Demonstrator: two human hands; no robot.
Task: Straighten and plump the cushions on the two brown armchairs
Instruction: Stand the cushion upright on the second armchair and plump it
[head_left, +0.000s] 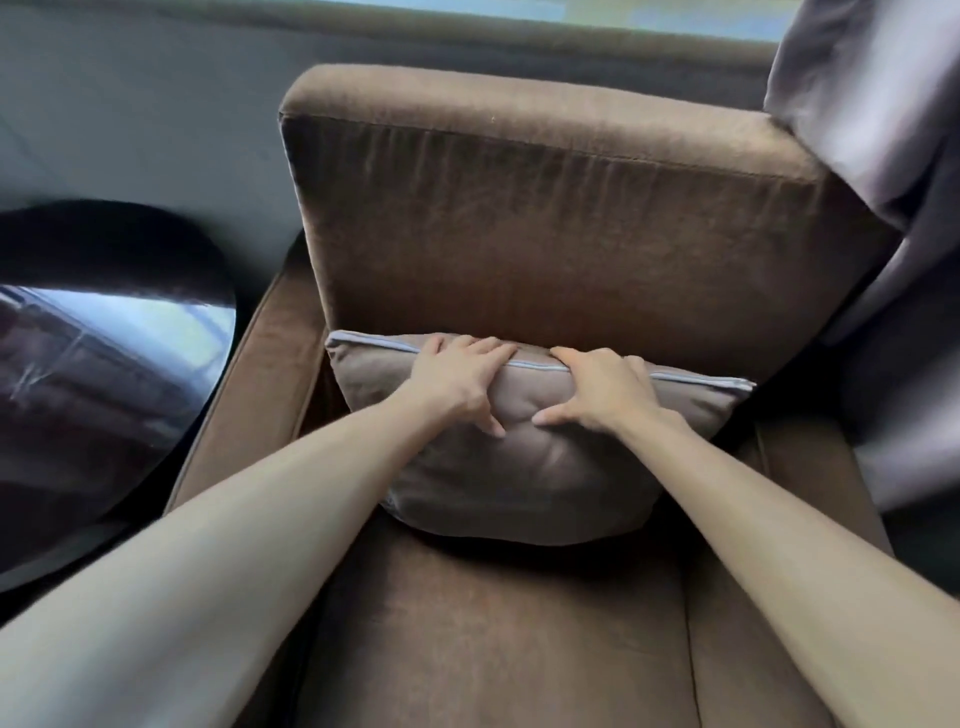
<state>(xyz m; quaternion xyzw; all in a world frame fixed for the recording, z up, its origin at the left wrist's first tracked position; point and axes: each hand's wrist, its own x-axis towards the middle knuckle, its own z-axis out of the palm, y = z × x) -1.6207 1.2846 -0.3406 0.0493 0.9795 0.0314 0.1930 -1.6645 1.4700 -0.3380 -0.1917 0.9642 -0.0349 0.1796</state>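
Against the armchair's (545, 208) backrest stood a cushion (519, 467) — left hand (460, 376) and right hand (602, 389) clamped over its top edge, thumbs dug in, likely squeezing to plump it.

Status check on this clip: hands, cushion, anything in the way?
Left hand and right hand both gripping cushion at top edge. Cushion upright against armchair back. Nothing in the way.
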